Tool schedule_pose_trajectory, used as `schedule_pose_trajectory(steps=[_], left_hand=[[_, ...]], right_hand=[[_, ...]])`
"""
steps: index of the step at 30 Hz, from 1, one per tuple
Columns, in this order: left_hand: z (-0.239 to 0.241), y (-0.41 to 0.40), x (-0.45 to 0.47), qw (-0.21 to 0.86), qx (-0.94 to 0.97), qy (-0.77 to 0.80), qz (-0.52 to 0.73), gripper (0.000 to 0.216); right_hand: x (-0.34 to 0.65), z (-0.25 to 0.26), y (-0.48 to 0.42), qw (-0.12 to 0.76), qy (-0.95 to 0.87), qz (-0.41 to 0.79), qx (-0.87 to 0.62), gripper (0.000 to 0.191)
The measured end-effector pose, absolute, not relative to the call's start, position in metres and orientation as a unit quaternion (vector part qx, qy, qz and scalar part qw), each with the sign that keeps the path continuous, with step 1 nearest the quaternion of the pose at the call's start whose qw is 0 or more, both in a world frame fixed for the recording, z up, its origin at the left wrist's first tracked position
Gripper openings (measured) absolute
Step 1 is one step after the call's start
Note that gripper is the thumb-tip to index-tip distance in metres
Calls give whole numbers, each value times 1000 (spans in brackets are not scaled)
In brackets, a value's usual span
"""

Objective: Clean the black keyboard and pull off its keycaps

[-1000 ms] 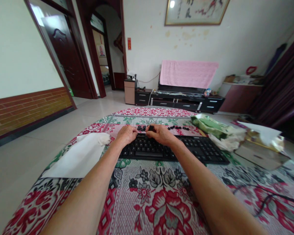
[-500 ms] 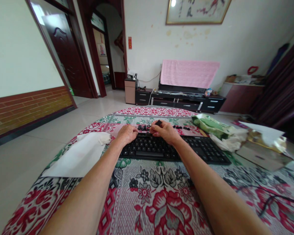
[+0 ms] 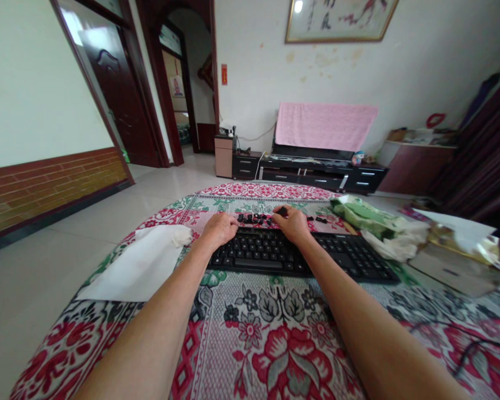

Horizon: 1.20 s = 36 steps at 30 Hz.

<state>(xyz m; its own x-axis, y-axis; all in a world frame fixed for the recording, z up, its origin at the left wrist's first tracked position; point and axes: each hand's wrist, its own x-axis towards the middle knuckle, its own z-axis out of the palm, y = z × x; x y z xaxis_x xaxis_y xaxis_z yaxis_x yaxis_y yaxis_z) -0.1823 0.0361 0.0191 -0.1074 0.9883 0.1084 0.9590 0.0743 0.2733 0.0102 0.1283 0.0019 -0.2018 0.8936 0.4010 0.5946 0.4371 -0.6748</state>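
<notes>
Right hand has shifted from the keyboard to the far row of loose keycaps, pinching one keycap at its fingertips, while left hand lies curled on the keyboard's far-left keys, likely bracing it, grip contents unclear.

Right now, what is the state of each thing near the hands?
left hand, curled on the far edge of the keyboard.
right hand, pinching a black keycap.
keyboard, flat on the tablecloth.
loose keycaps, in a row behind the keyboard.
white cloth, spread flat at left.
</notes>
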Motion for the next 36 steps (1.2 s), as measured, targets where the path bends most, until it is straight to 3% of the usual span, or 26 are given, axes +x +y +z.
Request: schedule_pose_trajectory(steps=[9, 36], left_hand=[[18, 37, -183, 51, 666, 730, 145, 30], [21, 35, -180, 42, 660, 737, 143, 30]], right_hand=[[4, 5, 128, 323, -788, 131, -508, 18], [2, 2, 128, 356, -779, 168, -489, 17]])
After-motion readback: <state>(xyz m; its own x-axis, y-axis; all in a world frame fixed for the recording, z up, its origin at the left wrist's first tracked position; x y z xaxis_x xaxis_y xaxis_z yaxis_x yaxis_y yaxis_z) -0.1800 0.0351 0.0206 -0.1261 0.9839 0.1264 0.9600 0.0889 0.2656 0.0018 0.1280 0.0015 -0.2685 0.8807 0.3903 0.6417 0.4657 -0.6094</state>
